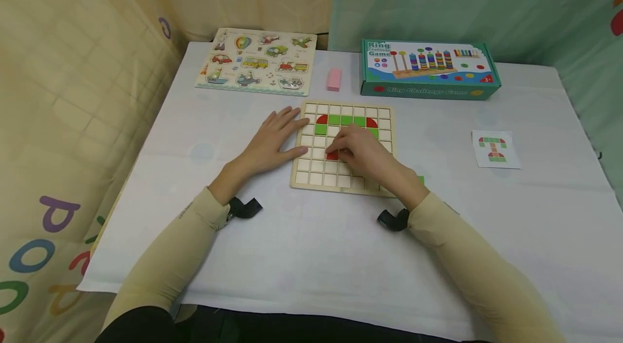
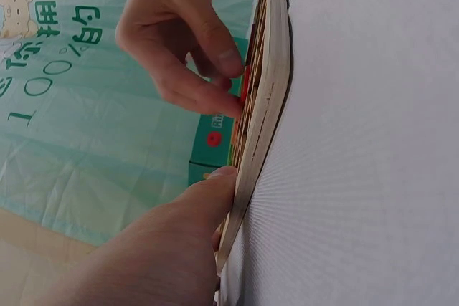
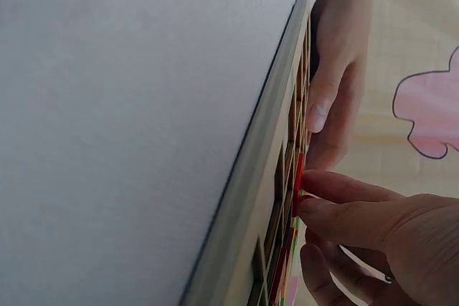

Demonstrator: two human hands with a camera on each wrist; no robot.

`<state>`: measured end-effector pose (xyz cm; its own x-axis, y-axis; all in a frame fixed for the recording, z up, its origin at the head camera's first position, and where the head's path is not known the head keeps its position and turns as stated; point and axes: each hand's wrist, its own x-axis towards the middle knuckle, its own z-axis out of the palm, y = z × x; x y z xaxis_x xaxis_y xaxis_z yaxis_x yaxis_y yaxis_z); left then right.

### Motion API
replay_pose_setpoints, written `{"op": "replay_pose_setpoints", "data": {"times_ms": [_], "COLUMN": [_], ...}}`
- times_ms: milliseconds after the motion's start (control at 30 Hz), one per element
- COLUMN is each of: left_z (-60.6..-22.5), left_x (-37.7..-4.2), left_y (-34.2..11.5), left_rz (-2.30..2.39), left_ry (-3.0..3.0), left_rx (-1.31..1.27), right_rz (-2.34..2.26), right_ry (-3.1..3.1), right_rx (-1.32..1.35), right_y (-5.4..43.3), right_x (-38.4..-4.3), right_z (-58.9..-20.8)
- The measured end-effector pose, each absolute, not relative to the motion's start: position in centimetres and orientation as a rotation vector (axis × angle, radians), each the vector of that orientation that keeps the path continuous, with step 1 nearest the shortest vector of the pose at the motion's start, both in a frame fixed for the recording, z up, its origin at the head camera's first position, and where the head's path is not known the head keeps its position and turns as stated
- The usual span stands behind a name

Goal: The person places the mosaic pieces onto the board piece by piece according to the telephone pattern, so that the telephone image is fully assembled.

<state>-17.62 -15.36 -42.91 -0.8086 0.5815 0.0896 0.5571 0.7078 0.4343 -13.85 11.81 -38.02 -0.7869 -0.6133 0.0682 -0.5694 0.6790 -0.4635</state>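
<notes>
A square wooden grid board (image 1: 315, 182) lies on the table, with red rounded pieces (image 1: 371, 123) and green square pieces (image 1: 334, 119) set in its upper cells. My left hand (image 1: 269, 140) is spread flat at the board's left side, fingertips and thumb on its edge. Over the board's middle, my right hand (image 1: 362, 151) has thumb and forefinger pinched at a red piece (image 1: 332, 156) low against the cells. In the right wrist view that red piece (image 3: 298, 184) shows at the fingertips. The right hand hides several cells at the board's lower right.
A card (image 1: 496, 149) printed with a red and green pattern lies at the right. Behind the board are a picture puzzle (image 1: 257, 61), a pink block (image 1: 334, 79) and a green game box (image 1: 428, 70). A green piece (image 1: 421, 179) shows beside my right wrist.
</notes>
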Motion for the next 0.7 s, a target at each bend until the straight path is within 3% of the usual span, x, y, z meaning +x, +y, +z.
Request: {"op": "replay_pose_setpoints", "data": {"times_ms": [300,700], "left_z": [-43.0,-42.8], "left_x": [-17.6,-17.5], "left_y": [-15.4,-15.3], "left_rz": [0.7,0.705], "left_ry": [2.859,2.847], "left_rx": [0.959,0.946], "right_rz": [-0.89,-0.986], "right_ry": [2.793,2.85], "right_rx": [-0.911,-0.591], "right_y": [14.6,21.5], "right_x": [-12.9,-11.2], "right_z": [-37.9,-37.8]}}
